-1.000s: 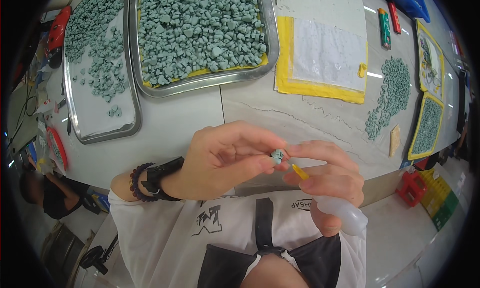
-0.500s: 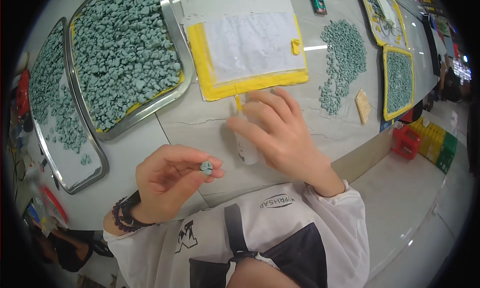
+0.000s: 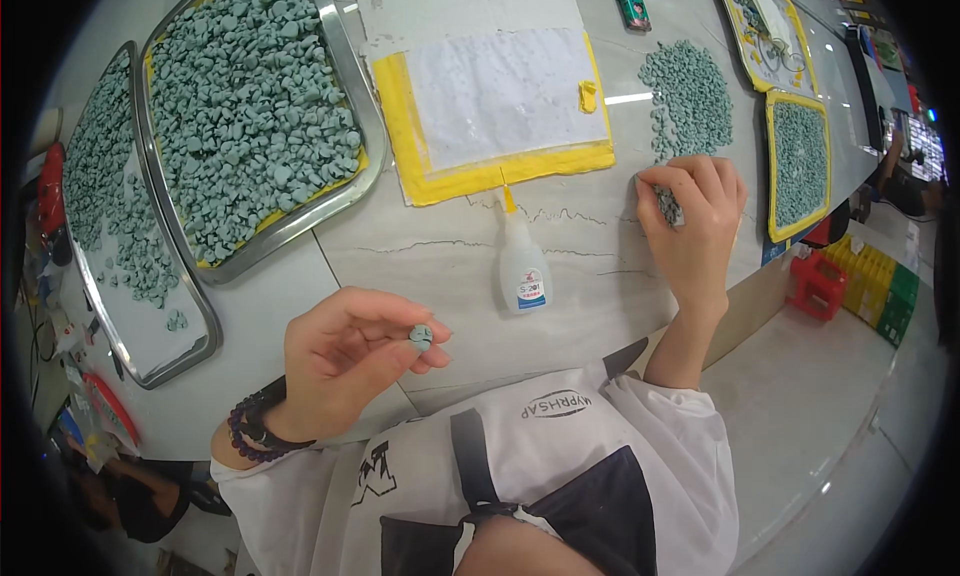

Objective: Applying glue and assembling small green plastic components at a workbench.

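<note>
My left hand is closed in a pinch on a small round grey-green stone cluster, with a dark seam across it. At the near edge of the loose heap of small grey-green stones, my right hand bends its fingertips down in a pinch among the stones. What lies between those fingertips is hidden. Between my hands is a white glue bottle with a yellow nozzle, its thin tip pointing away from me; no hand touches it.
Beyond the bottle lies a white sheet on a yellow-edged board. A metal-rimmed tray of larger green stones stands left, with another part-filled tray beside it. Yellow-framed trays line the right. A green box lies at the far side.
My right hand has let go of the glue bottle and moved right to the stone heap. The bottle now sits slightly further right. My left hand still holds the stone cluster, almost unmoved.
</note>
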`<control>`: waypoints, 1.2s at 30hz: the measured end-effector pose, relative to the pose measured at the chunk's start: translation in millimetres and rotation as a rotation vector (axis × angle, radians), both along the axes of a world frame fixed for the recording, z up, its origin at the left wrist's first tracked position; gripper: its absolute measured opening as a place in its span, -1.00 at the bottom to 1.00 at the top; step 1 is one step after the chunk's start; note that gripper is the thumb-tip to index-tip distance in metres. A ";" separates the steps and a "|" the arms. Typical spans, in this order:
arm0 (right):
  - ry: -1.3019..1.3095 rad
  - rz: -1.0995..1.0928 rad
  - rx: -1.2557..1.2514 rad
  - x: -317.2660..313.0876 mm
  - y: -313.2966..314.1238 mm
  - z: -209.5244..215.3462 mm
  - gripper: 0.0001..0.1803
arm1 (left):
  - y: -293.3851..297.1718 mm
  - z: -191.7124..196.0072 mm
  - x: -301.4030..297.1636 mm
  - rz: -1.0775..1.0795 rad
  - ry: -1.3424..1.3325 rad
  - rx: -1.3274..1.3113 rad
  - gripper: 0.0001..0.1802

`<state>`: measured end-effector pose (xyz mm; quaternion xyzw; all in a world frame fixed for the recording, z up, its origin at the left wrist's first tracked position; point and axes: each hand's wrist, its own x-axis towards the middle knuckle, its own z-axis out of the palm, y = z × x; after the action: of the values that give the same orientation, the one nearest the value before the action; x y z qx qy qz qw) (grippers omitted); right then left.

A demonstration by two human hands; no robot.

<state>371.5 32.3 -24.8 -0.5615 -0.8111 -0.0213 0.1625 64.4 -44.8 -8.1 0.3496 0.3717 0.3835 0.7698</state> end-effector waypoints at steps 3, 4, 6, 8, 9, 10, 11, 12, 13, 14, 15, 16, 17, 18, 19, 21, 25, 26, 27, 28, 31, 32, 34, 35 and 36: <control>0.253 0.140 0.004 -34.5 -20.0 27.6 -0.79 | 4.6 3.1 2.1 -0.085 0.065 -0.061 -0.65; 0.342 0.274 -0.019 -50.7 -30.3 36.1 -0.76 | 3.8 4.9 2.7 -0.131 0.096 -0.096 -0.62; 0.432 0.404 -0.036 -78.6 -38.8 38.5 -0.72 | 1.0 3.0 4.1 -0.172 0.099 -0.025 -0.58; 0.402 0.513 -0.096 -94.6 -41.4 27.6 -0.67 | -1.5 -0.7 5.8 -0.250 0.099 0.118 -0.49; 0.409 0.527 -0.099 -96.5 -41.6 25.8 -0.67 | -1.6 0.5 5.2 -0.238 0.107 0.115 -0.49; 0.429 0.506 -0.084 -97.8 -41.9 24.6 -0.72 | -0.4 2.6 4.0 -0.251 0.081 0.072 -0.47; 0.447 0.484 -0.070 -98.6 -43.0 23.7 -0.76 | 0.5 4.9 2.8 -0.264 0.054 0.029 -0.46; 0.466 0.461 -0.057 -99.5 -43.9 22.7 -0.79 | 0.9 7.0 1.8 -0.278 0.026 -0.014 -0.44; 0.471 0.472 -0.060 -100.5 -44.8 21.4 -0.79 | 0.6 8.7 1.4 -0.266 0.030 -0.017 -0.44; 0.498 0.464 -0.063 -101.2 -45.8 20.2 -0.79 | 0.2 10.4 1.3 -0.265 0.002 -0.056 -0.43; 0.525 0.455 -0.066 -102.0 -46.6 19.1 -0.79 | -0.1 12.0 1.1 -0.264 -0.027 -0.095 -0.43; 0.551 0.444 -0.071 -102.8 -47.1 18.4 -0.79 | 0.1 13.6 0.5 -0.265 -0.057 -0.134 -0.42; 0.555 0.452 -0.075 -103.9 -47.0 17.8 -0.79 | 1.1 15.5 -0.5 -0.257 -0.055 -0.137 -0.42; 0.570 0.443 -0.059 -105.1 -46.6 17.0 -0.79 | 2.8 17.7 -1.7 -0.259 -0.083 -0.203 -0.41; 0.585 0.434 -0.043 -106.1 -45.9 16.0 -0.78 | 4.4 19.4 -3.0 -0.262 -0.112 -0.268 -0.41; 0.601 0.427 -0.028 -107.1 -44.1 13.6 -0.78 | 6.5 18.3 -5.4 -0.263 -0.141 -0.334 -0.40; 0.612 0.444 0.009 -105.7 -41.5 9.0 -0.74 | 7.9 13.8 -8.5 -0.255 -0.348 -0.427 -0.42; 0.583 0.443 -0.013 -105.4 -41.3 11.1 -0.73 | 8.3 13.9 -8.3 -0.245 -0.356 -0.459 -0.42; 0.555 0.441 -0.035 -105.1 -41.3 13.4 -0.71 | 8.6 14.2 -8.1 -0.235 -0.363 -0.490 -0.41; 0.526 0.440 -0.056 -104.7 -41.5 14.6 -0.67 | 8.7 14.2 -8.0 -0.226 -0.370 -0.521 -0.41; 0.504 0.429 -0.027 -103.7 -42.3 15.1 -0.67 | 7.6 14.0 -8.3 -0.204 -0.407 -0.532 -0.41; 0.493 0.423 -0.011 -103.5 -42.4 15.1 -0.67 | 7.1 14.0 -8.4 -0.194 -0.425 -0.537 -0.41; 0.503 0.415 -0.018 -103.5 -42.2 14.9 -0.67 | 6.3 13.6 -8.0 -0.210 -0.380 -0.492 -0.40; 0.512 0.406 -0.025 -103.6 -42.1 14.7 -0.68 | 5.9 13.4 -7.6 -0.227 -0.337 -0.447 -0.39; 0.520 0.397 -0.032 -103.5 -41.6 14.5 -0.68 | 6.0 13.2 -7.2 -0.244 -0.294 -0.401 -0.38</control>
<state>267.9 -9.3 -10.3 -0.3815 -0.8362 0.1677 0.3565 57.2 -38.9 5.1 0.1728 0.2797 0.2533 0.9098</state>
